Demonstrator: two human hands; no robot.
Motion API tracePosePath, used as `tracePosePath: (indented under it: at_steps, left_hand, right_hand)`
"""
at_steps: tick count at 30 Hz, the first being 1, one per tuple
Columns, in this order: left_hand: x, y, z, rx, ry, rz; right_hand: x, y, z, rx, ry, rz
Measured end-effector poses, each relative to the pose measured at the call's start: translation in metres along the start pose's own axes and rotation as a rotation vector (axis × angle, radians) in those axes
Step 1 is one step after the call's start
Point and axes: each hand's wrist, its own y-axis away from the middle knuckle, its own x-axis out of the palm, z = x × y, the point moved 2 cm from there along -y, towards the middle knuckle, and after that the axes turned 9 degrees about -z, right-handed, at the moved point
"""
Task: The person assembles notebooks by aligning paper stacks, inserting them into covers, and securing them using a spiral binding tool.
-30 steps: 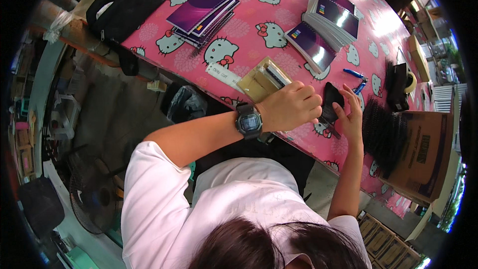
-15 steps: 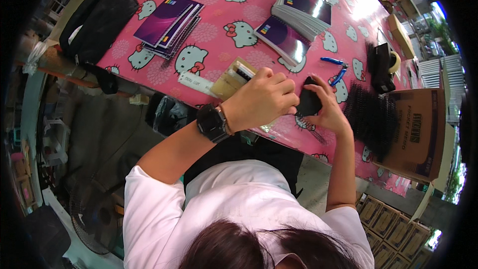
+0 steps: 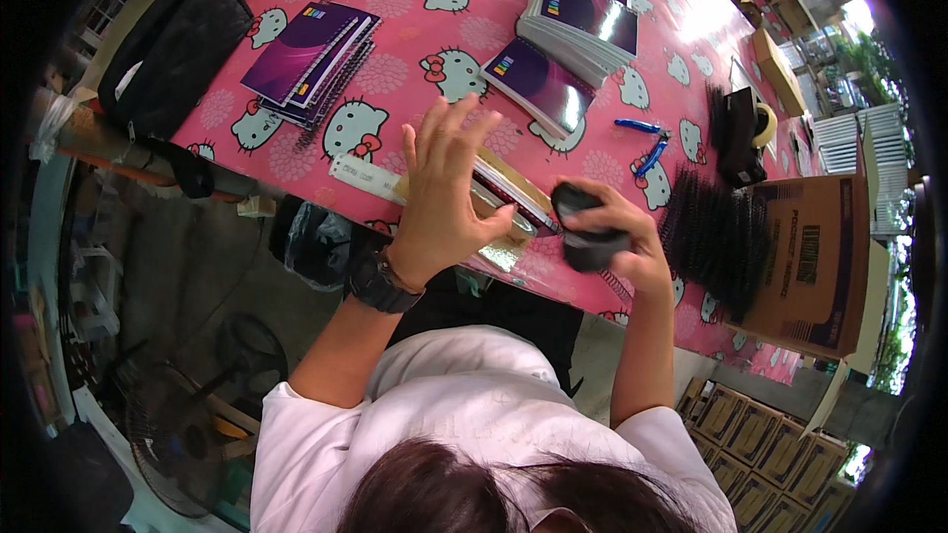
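Observation:
My left hand [image 3: 446, 188], with a black watch on its wrist, lies flat with spread fingers on a stack of pages with a tan cover [image 3: 504, 199] at the table's near edge. My right hand [image 3: 614, 229] is closed around a black rounded tool [image 3: 585, 227] pressed against the right side of that stack. A white ruler-like strip [image 3: 363, 176] lies just left of the stack.
The pink cartoon-cat tablecloth [image 3: 395, 69] carries purple spiral notebooks [image 3: 308, 57], more purple notebook stacks [image 3: 583, 10], blue pliers [image 3: 644, 138], a pile of black binding combs [image 3: 713, 237], a tape dispenser [image 3: 739, 128] and a cardboard box [image 3: 818, 257]. A black bag [image 3: 178, 39] sits at the left edge.
My left hand has opened from a curled grip to flat, spread fingers on the stack. My right hand with the black tool has shifted slightly along the stack's edge.

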Motion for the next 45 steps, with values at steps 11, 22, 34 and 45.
tracePosePath:
  at_steps: [11,22,34,45]
  left_hand:
    - [0.009,0.013,0.014,-0.206,0.166,-0.198]
    - [0.003,0.003,0.029,-0.254,0.409,0.000]
    - [0.000,0.005,-0.026,0.215,0.107,0.231]
    - [-0.002,-0.004,-0.007,0.254,0.177,0.318]
  right_hand:
    - [-0.012,-0.032,-0.002,0.011,0.594,-0.169]
    - [-0.003,-0.016,-0.028,0.139,-0.051,0.090]
    - [-0.002,0.016,-0.017,0.065,-0.033,-0.268]
    - [0.003,0.030,-0.029,0.115,-0.069,-0.210]
